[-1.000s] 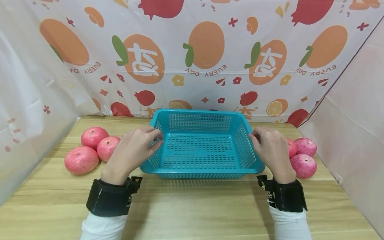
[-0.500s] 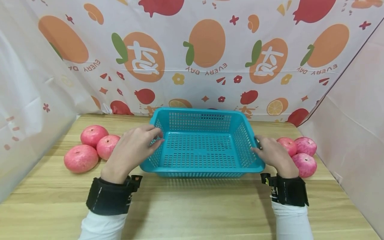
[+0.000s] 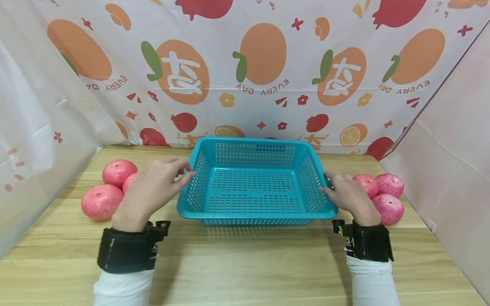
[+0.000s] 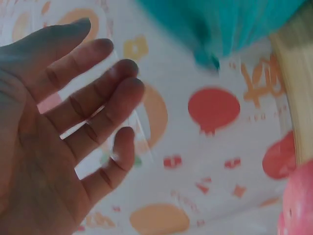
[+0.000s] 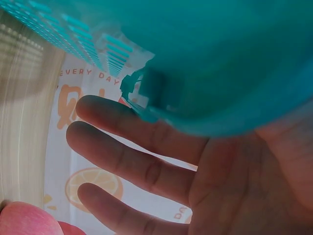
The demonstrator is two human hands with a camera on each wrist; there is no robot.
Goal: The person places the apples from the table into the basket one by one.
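Note:
In the head view a blue-green plastic basket [image 3: 250,182] with slotted walls stands on the wooden table. My left hand [image 3: 151,187] hovers just outside its left wall, holding nothing; the left wrist view shows its fingers [image 4: 105,100] loosely spread, apart from the rim. My right hand [image 3: 350,195] holds the basket's right rim, thumb over the edge and fingers outside below it. The right wrist view shows that rim [image 5: 210,127] between the thumb side and the fingers [image 5: 132,152]; the thumb is mostly hidden there.
Pink round fruits [image 3: 101,202] sit left of the basket, one partly behind my left hand. Three more, including a streaked fruit [image 3: 388,208], lie right of my right hand. A fruit-printed cloth [image 3: 264,102] hangs at the back; pale side sheets [image 3: 444,140] flank the table.
My left hand has drawn left, away from the basket's left rim. My right hand lowered along the right rim, then stayed there. The basket has barely moved.

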